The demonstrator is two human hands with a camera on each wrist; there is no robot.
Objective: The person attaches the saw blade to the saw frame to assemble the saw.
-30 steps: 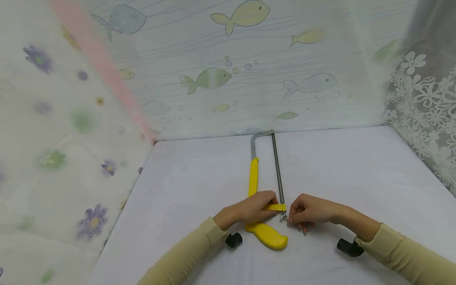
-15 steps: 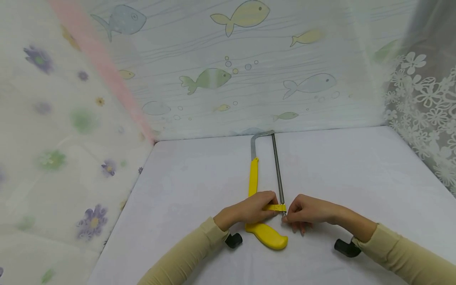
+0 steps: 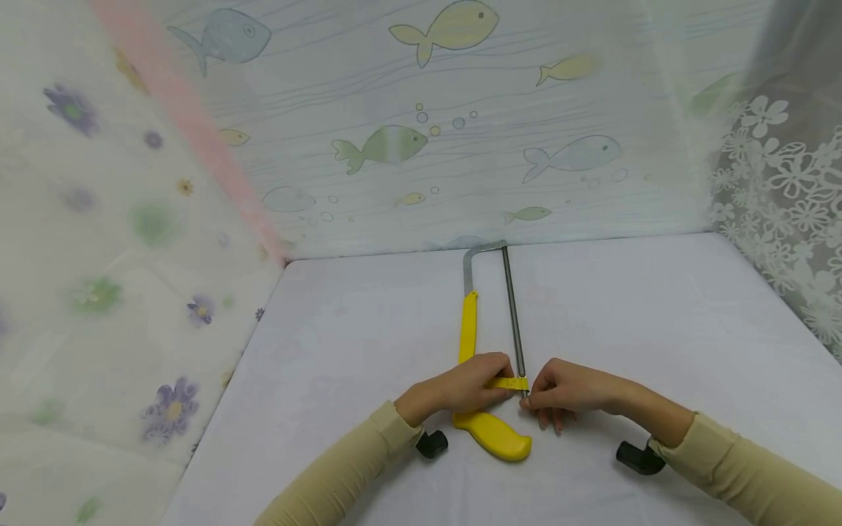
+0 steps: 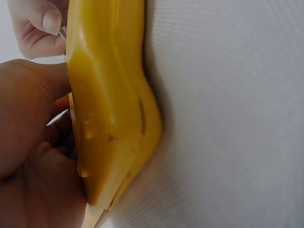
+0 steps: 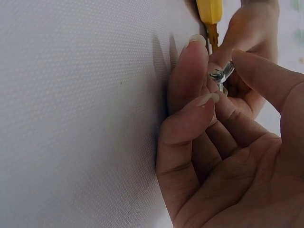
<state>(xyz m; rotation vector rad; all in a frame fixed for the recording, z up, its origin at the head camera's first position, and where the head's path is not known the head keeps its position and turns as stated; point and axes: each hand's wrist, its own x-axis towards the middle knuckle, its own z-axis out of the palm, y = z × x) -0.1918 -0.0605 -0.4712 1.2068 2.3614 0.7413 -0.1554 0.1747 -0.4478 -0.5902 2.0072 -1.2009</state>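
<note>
Looking down, I see the yellow hacksaw point(image 3: 490, 351) flat on the white counter point(image 3: 658, 329), its long axis running near to far. My left hand point(image 3: 460, 387) grips the frame just above the handle. My right hand point(image 3: 566, 391) pinches the wing nut point(image 5: 221, 75) (small, metal) at the blade's near end.

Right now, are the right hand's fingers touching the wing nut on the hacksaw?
Touching. The right wrist view shows the right hand's fingers and thumb pinching the wing nut, with no gap. The hacksaw lies flat on the table.
</note>
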